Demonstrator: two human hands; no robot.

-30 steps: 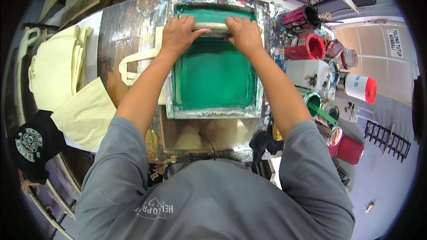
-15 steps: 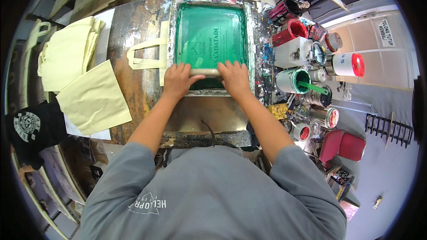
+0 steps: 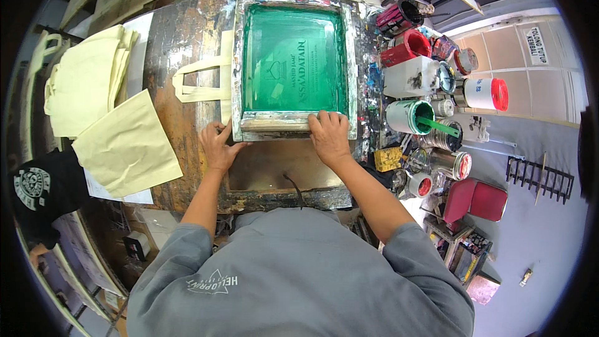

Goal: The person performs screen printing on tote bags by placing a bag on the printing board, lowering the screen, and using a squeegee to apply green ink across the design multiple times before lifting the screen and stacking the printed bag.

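A screen printing frame [image 3: 237,75] with green ink over its mesh [image 3: 268,56] lies in front of me, dark lettering and a small emblem showing through. My right hand [image 3: 329,134] is closed over the frame's near bar, right of its middle. At the near left corner is my left hand [image 3: 217,146], thumb and forefinger apart beside the frame. A pale yellow tote bag [image 3: 226,50] shows from under the frame's left side, its handle [image 3: 203,93] spread leftward. I cannot make out the squeegee apart from the wooden near edge.
Stacked pale yellow bags [image 3: 87,81] and one loose bag [image 3: 128,150] lie at the left, a black printed cloth [image 3: 47,181] beyond them. Along the right stand several ink pots, including a green ink tub [image 3: 402,117] with a green spatula [image 3: 440,126], and a yellow sponge [image 3: 388,159].
Both hands have left the squeegee bar and come nearer to me. The right now grips the frame's near bar; the left has moved to the near left corner.
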